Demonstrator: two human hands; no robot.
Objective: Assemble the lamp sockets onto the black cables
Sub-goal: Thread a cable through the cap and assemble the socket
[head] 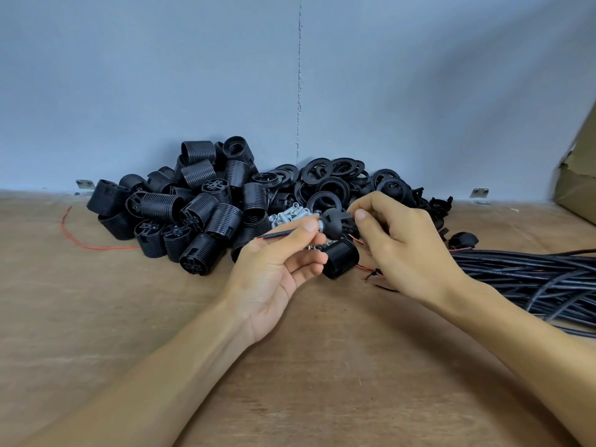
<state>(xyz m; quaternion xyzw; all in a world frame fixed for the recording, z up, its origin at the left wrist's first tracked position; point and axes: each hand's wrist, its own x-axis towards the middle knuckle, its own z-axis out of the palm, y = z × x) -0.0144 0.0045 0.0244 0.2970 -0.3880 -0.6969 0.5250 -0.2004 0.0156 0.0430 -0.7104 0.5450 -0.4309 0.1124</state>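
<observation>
Both hands meet above the middle of the wooden surface (306, 366). The left hand (280, 262) lies palm up, its thumb and forefinger pinching a thin black lead (277, 234) whose red tip points left. The right hand (396, 240) comes in from the right with its fingers curled, and its thumb and forefinger pinch a domed black cap (333, 222) just beside the left thumb. A small bright metal part shows between that thumb and the cap, too small to identify.

Just below the cap sits a ribbed black socket (340, 258), tilted, right beside the curled lower fingers of the left hand. Whether they hold it or it lies on the surface cannot be told. Thin red and black wires trail under the right hand.

Behind the hands, against the grey-blue wall (193, 75), lies a heap of sockets (193, 204) on the left and a heap of flat rings (335, 179) on the right, with a small cluster of silver screws (287, 216) between them and the hands. A bundle of black cables (532, 279) stretches along the surface to the right. A loose red wire (80, 240) lies far left. A cardboard box (577, 175) stands at the right edge, and two metal brackets (84, 185) sit where surface meets wall.
</observation>
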